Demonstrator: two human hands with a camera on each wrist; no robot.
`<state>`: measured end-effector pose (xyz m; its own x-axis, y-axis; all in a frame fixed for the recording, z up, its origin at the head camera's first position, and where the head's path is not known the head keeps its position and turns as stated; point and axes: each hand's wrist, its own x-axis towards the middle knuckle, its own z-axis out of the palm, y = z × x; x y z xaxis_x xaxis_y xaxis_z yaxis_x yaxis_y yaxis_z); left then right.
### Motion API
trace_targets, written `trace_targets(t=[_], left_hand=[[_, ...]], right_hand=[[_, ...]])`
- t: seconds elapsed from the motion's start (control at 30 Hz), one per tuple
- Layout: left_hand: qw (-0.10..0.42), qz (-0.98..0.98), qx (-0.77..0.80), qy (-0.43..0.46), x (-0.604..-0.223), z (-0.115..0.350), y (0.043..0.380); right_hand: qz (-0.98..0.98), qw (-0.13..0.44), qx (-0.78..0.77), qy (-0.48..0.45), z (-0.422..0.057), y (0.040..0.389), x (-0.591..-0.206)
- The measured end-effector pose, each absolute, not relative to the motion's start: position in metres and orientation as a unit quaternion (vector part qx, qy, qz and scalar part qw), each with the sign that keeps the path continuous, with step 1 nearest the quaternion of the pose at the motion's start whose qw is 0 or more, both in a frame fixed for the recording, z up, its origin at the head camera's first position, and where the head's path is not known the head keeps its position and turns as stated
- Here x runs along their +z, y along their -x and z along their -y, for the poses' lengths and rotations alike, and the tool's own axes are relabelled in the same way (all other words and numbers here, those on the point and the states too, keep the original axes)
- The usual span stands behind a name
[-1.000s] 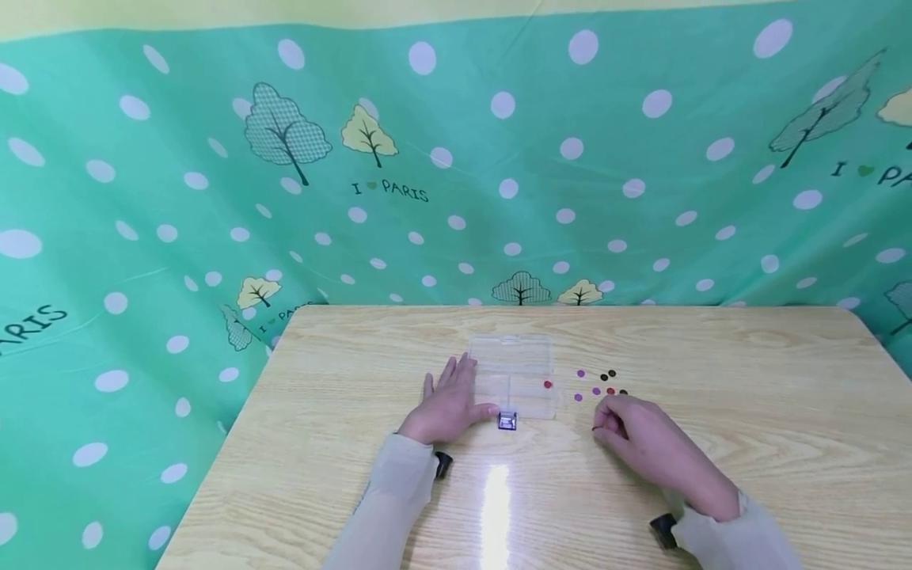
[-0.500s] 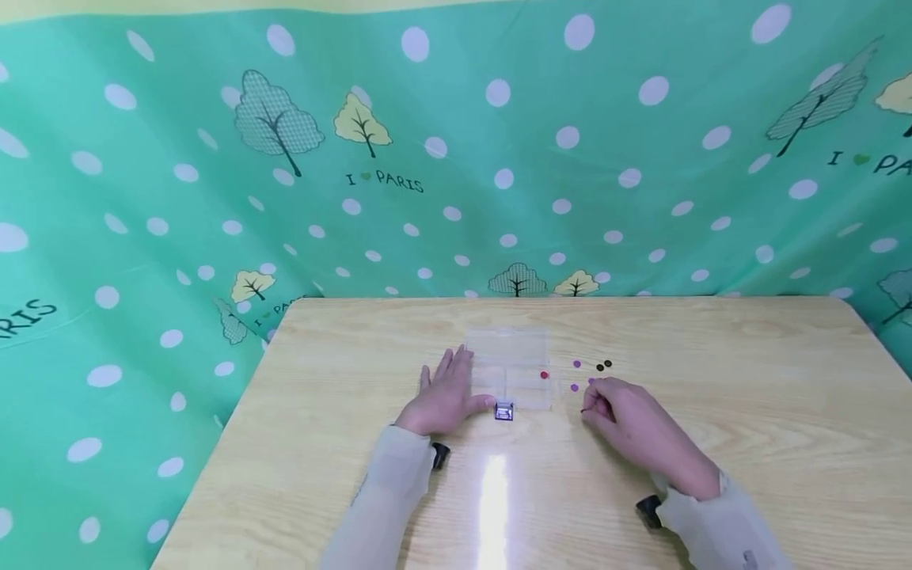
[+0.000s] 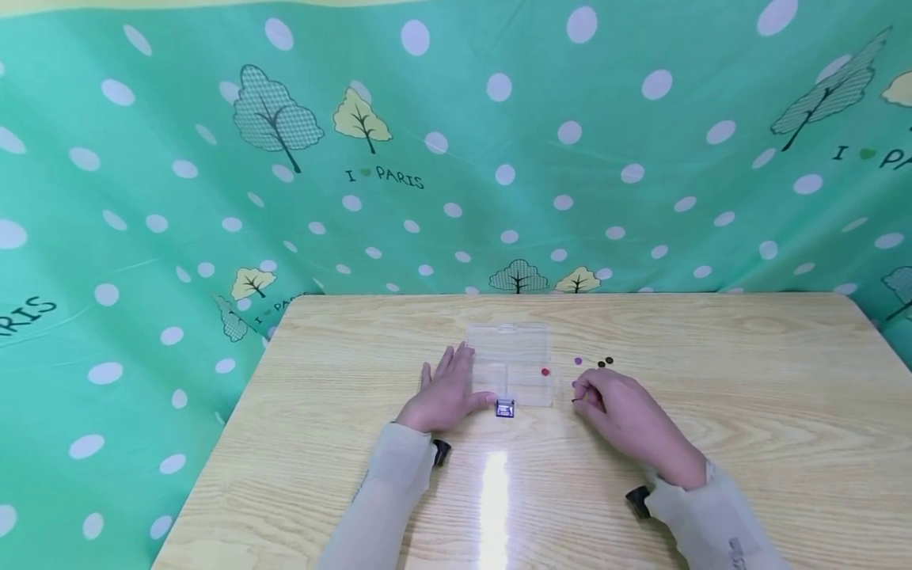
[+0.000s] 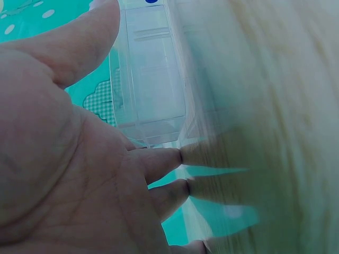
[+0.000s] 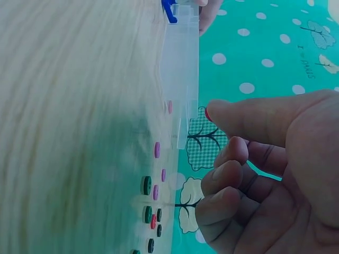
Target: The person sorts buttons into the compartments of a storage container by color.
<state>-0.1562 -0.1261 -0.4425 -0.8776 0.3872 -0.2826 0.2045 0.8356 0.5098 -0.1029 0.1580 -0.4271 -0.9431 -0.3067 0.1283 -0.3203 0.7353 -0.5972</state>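
Note:
My right hand [image 3: 630, 416] pinches a small red button [image 5: 207, 114] between thumb and fingertips, just above the table and right of the clear plastic box [image 3: 492, 387]. The box lies with its lid [image 3: 507, 343] folded back. Another red button [image 3: 545, 371] is inside its right compartment. My left hand [image 3: 443, 400] is spread along the box's left side, with straight fingers at its edge. Its thumb reaches the front, beside a blue latch piece [image 3: 505, 408]. In the left wrist view the palm [image 4: 90, 174] faces the camera, next to the box wall.
Loose buttons lie on the wooden table right of the box: a purple button [image 3: 578, 361], a black button [image 3: 609, 360] and several more, seen as dark green buttons [image 5: 146, 186] and purple ones in the right wrist view. A green patterned cloth [image 3: 456, 158] hangs behind the table.
My right hand has moved left, closer to the box, with the button still pinched. The left hand has stayed at the box. The head view has tilted slightly.

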Motion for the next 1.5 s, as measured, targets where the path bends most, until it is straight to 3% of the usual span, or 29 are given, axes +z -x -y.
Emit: trace_targets(t=[1.5], left_hand=[[0.188,-0.94,0.238,-0.153,-0.441,0.125,0.154]], right_hand=[[0.934,0.051,0.335,-0.115,-0.126,0.129,-0.437]])
